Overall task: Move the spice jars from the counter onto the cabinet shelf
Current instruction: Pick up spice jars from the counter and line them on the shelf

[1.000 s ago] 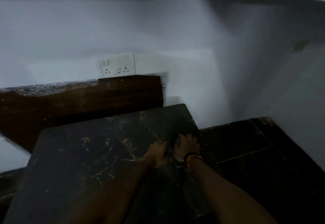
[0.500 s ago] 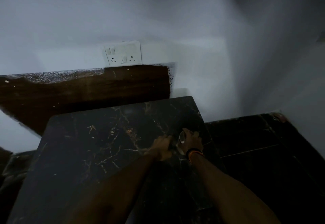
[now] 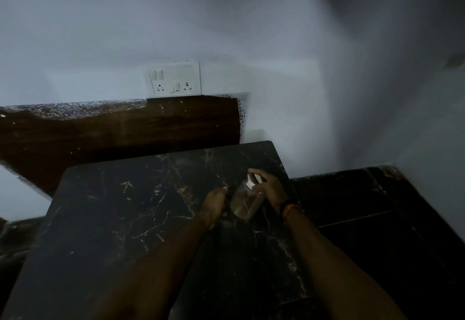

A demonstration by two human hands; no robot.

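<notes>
A clear glass spice jar (image 3: 243, 200) with a pale lid end is tilted just above the black marble counter (image 3: 120, 219), near its right edge. My right hand (image 3: 269, 189) grips the jar from the right, fingers curled over its top. Left of the jar, my left hand (image 3: 216, 202) has curled fingers, and I cannot tell in the dim light whether they hold anything. No cabinet shelf is in view.
A dark wooden board (image 3: 120, 128) leans against the white wall behind the counter, under a white socket plate (image 3: 175, 78). A lower black surface (image 3: 364, 209) lies to the right of the counter. The scene is dark.
My right hand has lifted and tilted the jar, which now shows clearly between my hands. The view has shifted slightly.
</notes>
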